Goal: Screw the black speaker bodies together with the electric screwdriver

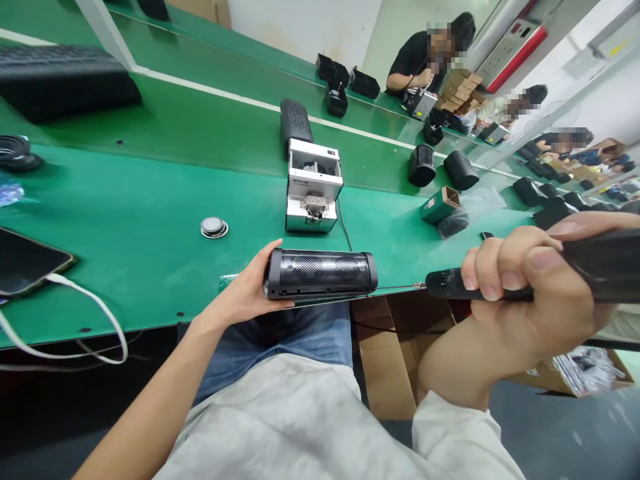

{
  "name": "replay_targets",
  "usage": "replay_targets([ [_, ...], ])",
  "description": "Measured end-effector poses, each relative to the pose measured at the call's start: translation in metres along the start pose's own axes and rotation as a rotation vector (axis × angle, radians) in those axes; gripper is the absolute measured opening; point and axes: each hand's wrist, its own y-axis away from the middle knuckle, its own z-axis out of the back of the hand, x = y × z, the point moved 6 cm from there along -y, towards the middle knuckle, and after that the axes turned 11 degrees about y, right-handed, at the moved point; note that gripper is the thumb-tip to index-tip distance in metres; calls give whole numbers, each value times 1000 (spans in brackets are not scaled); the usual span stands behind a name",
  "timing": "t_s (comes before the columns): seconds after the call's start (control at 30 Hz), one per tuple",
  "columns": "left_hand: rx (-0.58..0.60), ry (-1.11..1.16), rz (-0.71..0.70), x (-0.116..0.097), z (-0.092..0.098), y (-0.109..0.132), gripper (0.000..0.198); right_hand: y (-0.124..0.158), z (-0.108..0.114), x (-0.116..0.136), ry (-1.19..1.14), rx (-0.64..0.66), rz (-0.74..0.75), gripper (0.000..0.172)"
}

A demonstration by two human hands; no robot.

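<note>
My left hand [247,290] grips the left end of a black cylindrical speaker [320,273], held sideways over the front edge of the green table [150,267]. My right hand [520,293] is closed around a black electric screwdriver [575,270]. Its thin bit [400,287] points left and touches the speaker's right end. A white screw feeder box [313,187] stands on the table just behind the speaker.
A round metal disc [214,227] lies left of the feeder. A phone [25,260] with a white cable sits at the left edge. More black speakers [295,120] and parts lie along the conveyor. Other people work at the far end. A cardboard box [395,353] sits under the table.
</note>
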Motion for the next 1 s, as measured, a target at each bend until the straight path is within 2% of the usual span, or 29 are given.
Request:
replay_targets([
  [0.2, -2, 28, 9, 1, -1, 1, 125, 14, -5, -12, 8, 75, -39, 25],
  [0.4, -9, 25, -42, 5, -2, 3, 120, 39, -16, -53, -3, 243, -166, 20],
  [0.6, -57, 27, -19, 6, 0, 6, 118, 51, -14, -65, -50, 339, -137, 17],
  [0.77, -47, 53, 43, 10, -3, 9, 120, 55, -11, -67, -24, 290, -158, 16],
  [0.9, -103, 21, 45, 28, -6, 12, 120, 62, -5, -76, -66, 144, -252, 17],
  [1.0, -98, -15, 23, 43, -6, 9, 128, 65, -4, -84, -133, 141, -247, 21],
])
